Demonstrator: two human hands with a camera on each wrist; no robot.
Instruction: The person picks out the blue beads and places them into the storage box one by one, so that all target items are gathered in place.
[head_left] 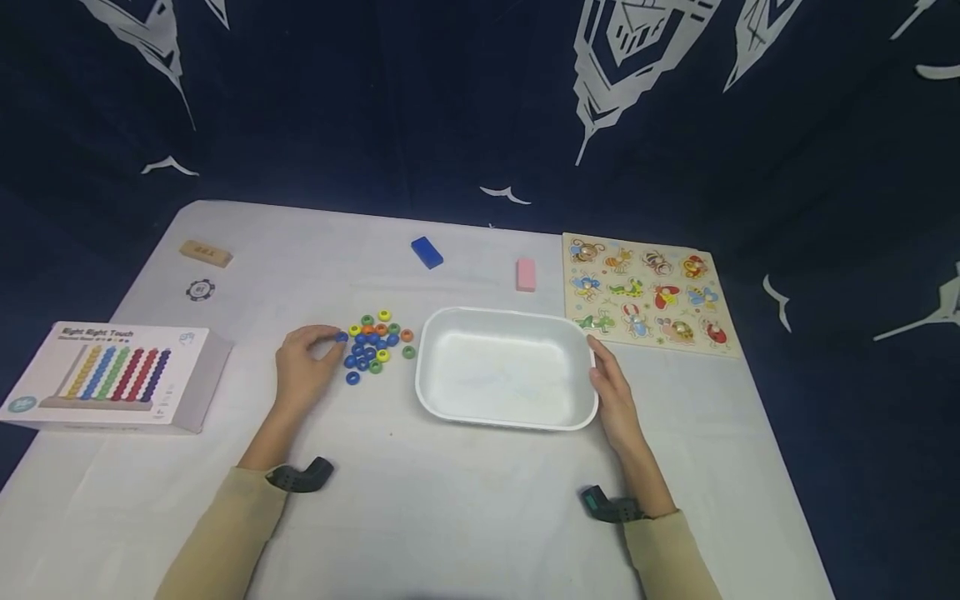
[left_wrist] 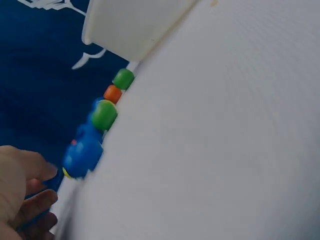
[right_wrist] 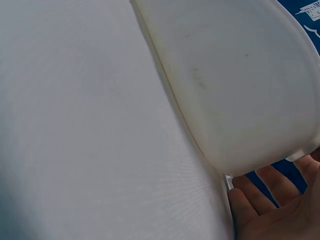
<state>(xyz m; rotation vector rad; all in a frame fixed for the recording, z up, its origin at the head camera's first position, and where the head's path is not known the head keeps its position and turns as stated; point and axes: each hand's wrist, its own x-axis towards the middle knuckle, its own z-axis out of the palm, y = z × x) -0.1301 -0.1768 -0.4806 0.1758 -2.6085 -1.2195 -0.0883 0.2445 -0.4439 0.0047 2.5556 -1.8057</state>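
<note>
Several blue, green, yellow and orange beads [head_left: 363, 350] lie in a loose cluster left of a white tray [head_left: 506, 417]. At the cluster's left edge my left hand [head_left: 300, 367] pinches a blue bead [head_left: 342, 337] between thumb and forefinger. The left wrist view shows that hand [left_wrist: 25, 195] at the lower left, beside blue beads [left_wrist: 82, 157] and a green bead [left_wrist: 104, 116]. My right hand [head_left: 617, 396] grips the tray by its right end. In the right wrist view its fingers [right_wrist: 277, 182] reach under the rim of the tray [right_wrist: 240, 100].
A boxed bead toy [head_left: 120, 379] stands at the left, with a wooden block [head_left: 206, 253] and a round chip [head_left: 200, 290] behind it. Toward the back lie a blue block [head_left: 427, 252] and a pink block [head_left: 526, 275]. An insect puzzle board [head_left: 648, 292] sits at the back right.
</note>
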